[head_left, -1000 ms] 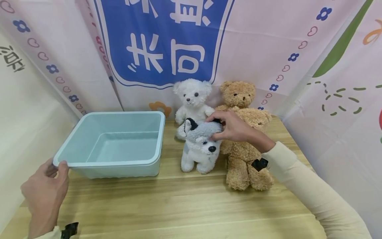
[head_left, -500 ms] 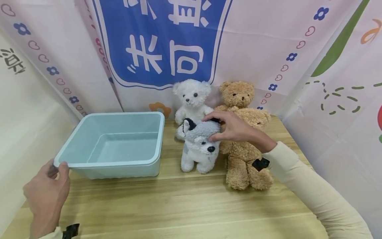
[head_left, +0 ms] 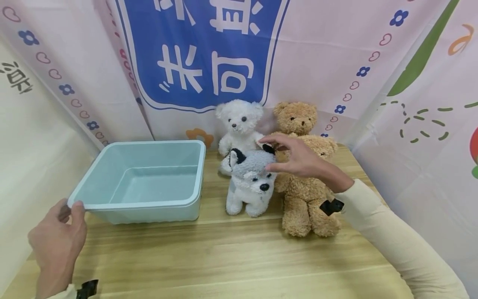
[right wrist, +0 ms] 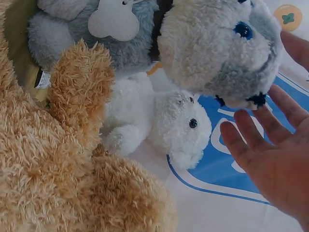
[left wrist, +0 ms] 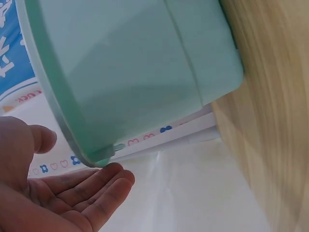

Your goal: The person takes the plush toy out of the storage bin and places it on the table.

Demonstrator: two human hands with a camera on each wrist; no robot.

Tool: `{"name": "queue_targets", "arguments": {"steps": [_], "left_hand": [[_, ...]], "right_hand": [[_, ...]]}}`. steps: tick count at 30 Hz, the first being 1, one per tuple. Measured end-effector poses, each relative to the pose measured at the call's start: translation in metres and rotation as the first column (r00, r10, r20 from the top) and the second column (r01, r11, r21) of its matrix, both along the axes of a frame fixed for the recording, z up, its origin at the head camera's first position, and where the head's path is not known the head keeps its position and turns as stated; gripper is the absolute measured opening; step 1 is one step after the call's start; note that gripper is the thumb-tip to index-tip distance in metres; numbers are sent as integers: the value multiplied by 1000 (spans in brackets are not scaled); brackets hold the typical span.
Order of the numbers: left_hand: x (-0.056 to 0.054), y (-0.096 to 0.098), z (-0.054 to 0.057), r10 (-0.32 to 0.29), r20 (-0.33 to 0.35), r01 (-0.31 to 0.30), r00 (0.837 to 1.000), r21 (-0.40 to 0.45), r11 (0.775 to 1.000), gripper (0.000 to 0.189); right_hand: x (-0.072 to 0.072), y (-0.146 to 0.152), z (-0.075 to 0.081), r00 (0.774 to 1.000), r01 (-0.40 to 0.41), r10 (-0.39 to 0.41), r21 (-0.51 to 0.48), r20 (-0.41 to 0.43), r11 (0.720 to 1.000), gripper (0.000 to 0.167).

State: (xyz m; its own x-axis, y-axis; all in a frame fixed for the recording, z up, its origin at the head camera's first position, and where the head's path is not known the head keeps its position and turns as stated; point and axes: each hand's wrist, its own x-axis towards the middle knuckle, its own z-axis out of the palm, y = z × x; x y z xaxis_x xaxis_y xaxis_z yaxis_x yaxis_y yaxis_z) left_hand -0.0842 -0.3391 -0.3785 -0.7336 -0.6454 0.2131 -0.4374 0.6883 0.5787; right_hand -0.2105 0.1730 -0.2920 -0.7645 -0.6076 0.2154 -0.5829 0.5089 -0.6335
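In the head view my left hand (head_left: pixel 57 236) is at the near left corner of a light blue plastic tub (head_left: pixel 138 205). The left wrist view shows its fingers (left wrist: pixel 99 191) relaxed at the corner's rim, with a gap between thumb and rim. My right hand (head_left: pixel 298 158) is spread at the head of a grey and white plush husky (head_left: pixel 250 187), thumb and fingers apart. In the right wrist view its fingers (right wrist: pixel 248 130) are extended close to the husky's ear; contact is hard to tell. The husky stands on the table beside the tub.
Behind the husky sits a white plush bear (head_left: pixel 240 120). Two brown plush bears sit to the right, the front bear (head_left: pixel 304 195) partly under my right forearm, the rear bear (head_left: pixel 296 116) against the printed cloth backdrop (head_left: pixel 321 50). The wooden table (head_left: pixel 224 257) extends in front.
My right hand has loosened from the husky's head and shifted slightly right, its thumb and fingers spreading wider. The husky and the tub stay put, and my left hand keeps its place.
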Motion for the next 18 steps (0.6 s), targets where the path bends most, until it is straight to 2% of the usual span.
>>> {"name": "queue_targets", "arguments": {"steps": [5,7,9,11,13,15,16,18], "left_hand": [[2,5,8,15,-48,-15,999,12,1000,58],[4,8,12,0,-94,0,996,-1,1000,57],[7,13,17,-24,-112,23,993,-5,1000,58],[11,20,22,-69,-139,67,988,-20,998,59],[15,30,29,-133,-174,125,976,-56,991,61],[20,40,37,-222,-168,208,960,-100,973,65],[22,46,40,-279,-177,257,944,-138,956,66],[26,59,45,-392,-176,353,903,-218,910,70]], "right_hand": [[11,13,7,993,84,-89,-74,-73,994,64],[18,17,10,981,128,-141,-104,-131,986,64],[26,19,13,959,156,-182,-131,-219,979,66],[35,18,15,922,162,-203,-148,-329,976,68],[46,14,17,871,168,-211,-133,-443,977,69],[59,8,17,819,162,-201,-119,-538,980,70],[66,4,17,795,165,-195,-106,-574,981,71],[81,-4,13,763,169,-184,-83,-620,982,71]]}}
